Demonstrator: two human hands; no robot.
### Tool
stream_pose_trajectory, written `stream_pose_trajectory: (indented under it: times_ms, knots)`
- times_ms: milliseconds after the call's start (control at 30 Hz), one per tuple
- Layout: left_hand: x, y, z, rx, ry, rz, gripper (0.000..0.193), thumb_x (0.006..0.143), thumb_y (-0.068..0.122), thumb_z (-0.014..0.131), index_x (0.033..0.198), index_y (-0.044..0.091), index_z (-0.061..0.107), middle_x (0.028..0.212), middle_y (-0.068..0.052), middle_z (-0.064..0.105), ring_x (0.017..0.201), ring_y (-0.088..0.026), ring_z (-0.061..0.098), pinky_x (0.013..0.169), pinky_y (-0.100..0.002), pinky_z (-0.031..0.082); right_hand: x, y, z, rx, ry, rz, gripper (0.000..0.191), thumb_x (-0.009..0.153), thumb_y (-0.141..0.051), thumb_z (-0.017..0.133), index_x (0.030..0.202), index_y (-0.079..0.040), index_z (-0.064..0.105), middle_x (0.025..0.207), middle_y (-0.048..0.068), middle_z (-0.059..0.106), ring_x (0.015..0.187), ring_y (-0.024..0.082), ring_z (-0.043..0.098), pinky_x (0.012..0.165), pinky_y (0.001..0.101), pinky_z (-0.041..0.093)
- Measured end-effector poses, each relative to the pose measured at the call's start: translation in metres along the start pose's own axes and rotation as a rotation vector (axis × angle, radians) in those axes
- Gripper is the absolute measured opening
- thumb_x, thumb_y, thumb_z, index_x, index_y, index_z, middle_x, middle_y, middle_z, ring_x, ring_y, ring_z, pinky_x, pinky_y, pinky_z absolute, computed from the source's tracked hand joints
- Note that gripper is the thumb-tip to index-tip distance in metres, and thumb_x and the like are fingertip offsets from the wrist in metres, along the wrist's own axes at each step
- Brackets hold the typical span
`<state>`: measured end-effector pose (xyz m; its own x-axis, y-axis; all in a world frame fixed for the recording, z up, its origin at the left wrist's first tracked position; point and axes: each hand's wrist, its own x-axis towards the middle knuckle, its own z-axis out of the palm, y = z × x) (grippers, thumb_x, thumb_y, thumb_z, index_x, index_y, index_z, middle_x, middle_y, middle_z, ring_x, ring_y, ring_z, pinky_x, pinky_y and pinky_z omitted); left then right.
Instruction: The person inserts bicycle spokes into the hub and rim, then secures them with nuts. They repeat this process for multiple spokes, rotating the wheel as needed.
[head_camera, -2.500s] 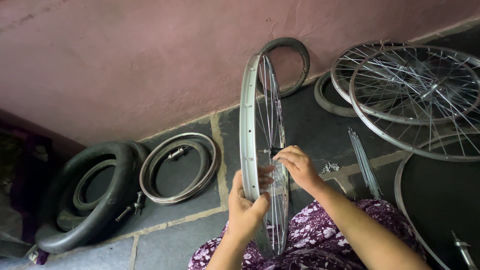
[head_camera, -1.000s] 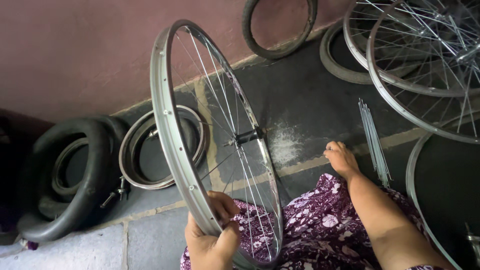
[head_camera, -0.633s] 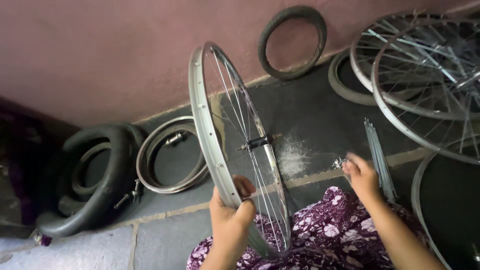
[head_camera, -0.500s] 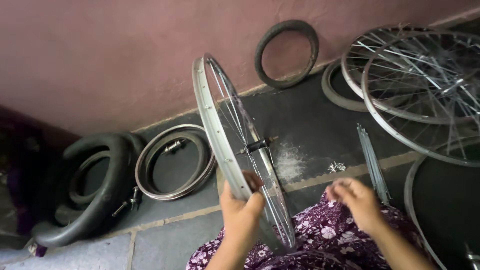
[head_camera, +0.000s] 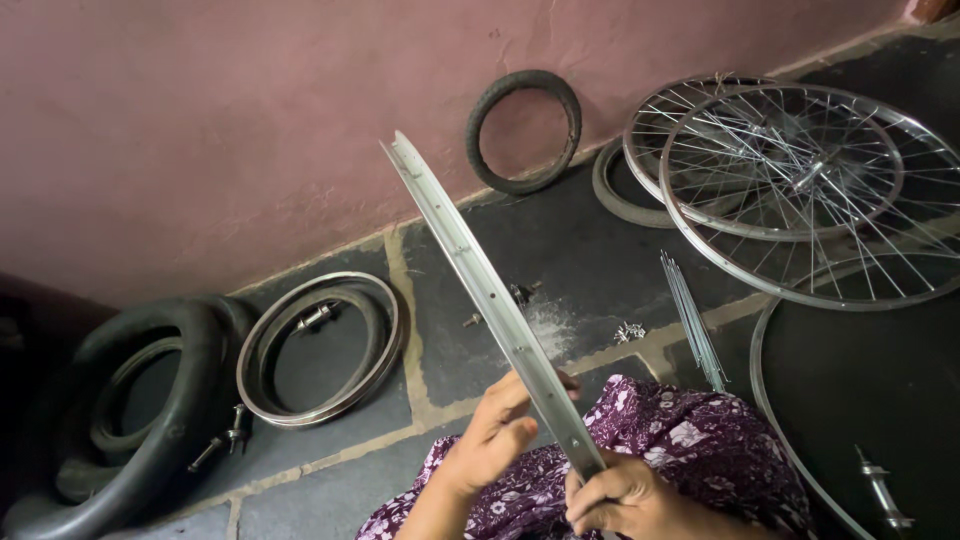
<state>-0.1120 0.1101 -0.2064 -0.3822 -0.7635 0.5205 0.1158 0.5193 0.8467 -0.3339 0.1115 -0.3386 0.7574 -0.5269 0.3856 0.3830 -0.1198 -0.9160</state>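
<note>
A silver wheel rim (head_camera: 480, 290) is being held edge-on above the lap, gripped low by the right hand (head_camera: 610, 495) and steadied by the left hand (head_camera: 500, 435). Loose spokes (head_camera: 692, 325) and nipples (head_camera: 628, 332) are lying unused on the floor (head_camera: 560, 240), so lacing appears unfinished.

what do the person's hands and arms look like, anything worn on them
Both hands are bare: no gloves, rings, bangles or watch show on the left hand or the right hand. The left forearm is uncovered as far as the frame shows, with no sleeve in view. Below them is purple clothing with a white and pink floral print.
</note>
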Motion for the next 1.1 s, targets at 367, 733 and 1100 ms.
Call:
stream_pose_trajectory:
  times_ms: [367, 733, 1100]
  knots:
    - [0.016, -0.057, -0.014, 0.038, 0.019, 0.045, 0.025, 0.098, 0.027, 0.071, 0.101, 0.003, 0.075, 0.102, -0.011, 0.076, 0.101, -0.027, 0.075, 0.09, -0.039, 0.062, 0.0, -0.009, 0.0, -0.014, -0.005, -0.032, 0.009, 0.091, -0.005, 0.083, 0.095, -0.002, 0.076, 0.095, 0.009, 0.066, 0.088, 0.019, 0.07, 0.074, 0.0327, 0.063]
    - [0.011, -0.091, -0.025, -0.268, -0.021, -0.127, 0.018, 0.088, 0.017, 0.082, 0.093, -0.001, 0.078, 0.092, -0.009, 0.075, 0.084, -0.018, 0.07, 0.075, -0.031, 0.056, -0.01, -0.002, -0.005, -0.067, 0.018, -0.063, 0.011, 0.091, -0.012, 0.083, 0.093, -0.004, 0.076, 0.094, 0.008, 0.068, 0.087, 0.018, 0.069, 0.076, 0.0337, 0.06]
    - [0.003, -0.092, -0.009, -0.486, 0.075, -0.229, 0.021, 0.086, 0.013, 0.084, 0.097, -0.004, 0.078, 0.101, -0.01, 0.072, 0.088, -0.017, 0.066, 0.076, -0.029, 0.053, -0.022, -0.04, -0.018, -0.358, 0.175, -0.172, 0.009, 0.085, -0.008, 0.084, 0.089, -0.01, 0.076, 0.117, 0.009, 0.063, 0.108, 0.022, 0.058, 0.093, 0.033, 0.053]
